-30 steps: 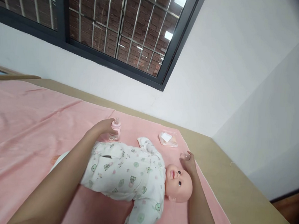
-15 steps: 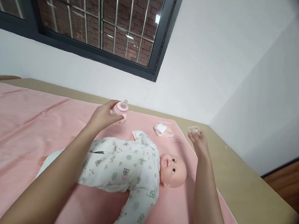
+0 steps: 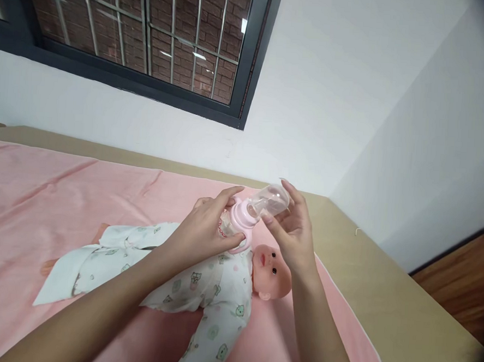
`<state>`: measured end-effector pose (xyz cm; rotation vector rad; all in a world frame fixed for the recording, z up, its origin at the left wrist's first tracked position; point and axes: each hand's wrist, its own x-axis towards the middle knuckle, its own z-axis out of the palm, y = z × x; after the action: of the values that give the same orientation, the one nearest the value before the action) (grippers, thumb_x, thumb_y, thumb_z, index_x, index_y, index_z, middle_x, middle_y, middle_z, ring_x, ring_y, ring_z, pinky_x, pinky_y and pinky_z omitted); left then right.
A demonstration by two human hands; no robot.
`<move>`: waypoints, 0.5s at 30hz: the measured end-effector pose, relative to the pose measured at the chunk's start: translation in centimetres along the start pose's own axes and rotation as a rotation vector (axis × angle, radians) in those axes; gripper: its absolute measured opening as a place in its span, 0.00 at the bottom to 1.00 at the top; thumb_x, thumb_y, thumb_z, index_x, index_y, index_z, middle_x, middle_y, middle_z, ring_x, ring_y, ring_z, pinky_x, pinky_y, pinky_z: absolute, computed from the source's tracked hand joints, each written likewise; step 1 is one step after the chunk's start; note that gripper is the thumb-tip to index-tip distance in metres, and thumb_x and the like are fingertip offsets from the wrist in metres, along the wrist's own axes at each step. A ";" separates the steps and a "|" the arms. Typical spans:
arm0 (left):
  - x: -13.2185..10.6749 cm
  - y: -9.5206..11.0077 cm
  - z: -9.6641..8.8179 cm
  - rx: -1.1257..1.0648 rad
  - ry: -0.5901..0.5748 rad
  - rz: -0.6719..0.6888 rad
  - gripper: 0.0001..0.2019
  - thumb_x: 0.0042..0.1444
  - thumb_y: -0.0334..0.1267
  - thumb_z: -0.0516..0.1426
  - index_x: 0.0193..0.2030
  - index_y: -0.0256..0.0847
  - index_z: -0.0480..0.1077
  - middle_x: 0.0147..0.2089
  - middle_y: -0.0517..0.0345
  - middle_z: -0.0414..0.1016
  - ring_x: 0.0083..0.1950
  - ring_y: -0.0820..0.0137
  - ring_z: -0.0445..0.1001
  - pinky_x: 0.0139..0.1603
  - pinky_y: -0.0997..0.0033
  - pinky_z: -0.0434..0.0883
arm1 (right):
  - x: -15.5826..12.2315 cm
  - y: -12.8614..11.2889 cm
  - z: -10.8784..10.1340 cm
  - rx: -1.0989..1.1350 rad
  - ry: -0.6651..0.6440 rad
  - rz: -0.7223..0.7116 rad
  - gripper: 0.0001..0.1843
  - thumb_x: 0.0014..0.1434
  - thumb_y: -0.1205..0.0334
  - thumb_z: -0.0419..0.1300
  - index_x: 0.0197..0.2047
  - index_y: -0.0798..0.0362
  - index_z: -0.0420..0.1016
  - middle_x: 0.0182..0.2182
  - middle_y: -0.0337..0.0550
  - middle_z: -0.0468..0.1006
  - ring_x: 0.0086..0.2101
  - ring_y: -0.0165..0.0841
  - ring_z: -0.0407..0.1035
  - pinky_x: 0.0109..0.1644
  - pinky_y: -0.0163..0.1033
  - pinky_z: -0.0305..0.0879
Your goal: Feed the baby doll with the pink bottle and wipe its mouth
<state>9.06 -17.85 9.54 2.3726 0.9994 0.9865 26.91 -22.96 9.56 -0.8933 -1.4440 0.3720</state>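
Head view: I am looking down at a doll point(image 3: 219, 289) lying on its back in white printed clothes, and I use it as my landmark. Its head point(image 3: 275, 276) is toward my right and its feet toward my left.

Above the doll's chest, close to the head, I see the pink baby bottle point(image 3: 243, 218), tilted so that its top leans toward the head end. My left hand point(image 3: 209, 222) is curled around the bottle's body, its thumb at the near-side handle and the fingers on the far side, partly hidden.

My right hand point(image 3: 293, 228) is half closed, just above the doll's head, with thumb and fingertips pinching the clear cap point(image 3: 274, 196). The cap's mouth faces the bottle top and overlaps the teat; I cannot tell whether it is seated on the collar.

Under the doll I have a pink cloth point(image 3: 114, 192), creased beyond the doll's feet, and past the head the bare worktop point(image 3: 370, 298) shows. A barred window point(image 3: 152, 39) is in the wall point(image 3: 325, 93) beyond the doll.
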 end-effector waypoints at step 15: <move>-0.6 -0.1 -0.2 0.223 0.219 0.299 0.39 0.48 0.41 0.60 0.65 0.39 0.49 0.45 0.54 0.72 0.46 0.62 0.70 0.55 0.56 0.60 | -1.5 -1.3 2.9 0.035 -0.124 0.181 0.51 0.50 0.52 0.66 0.67 0.35 0.38 0.61 0.45 0.60 0.56 0.40 0.63 0.54 0.52 0.70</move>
<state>8.58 -18.18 9.37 2.7002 0.8832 1.3293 23.59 -24.04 9.12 -0.9899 -1.4689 0.5946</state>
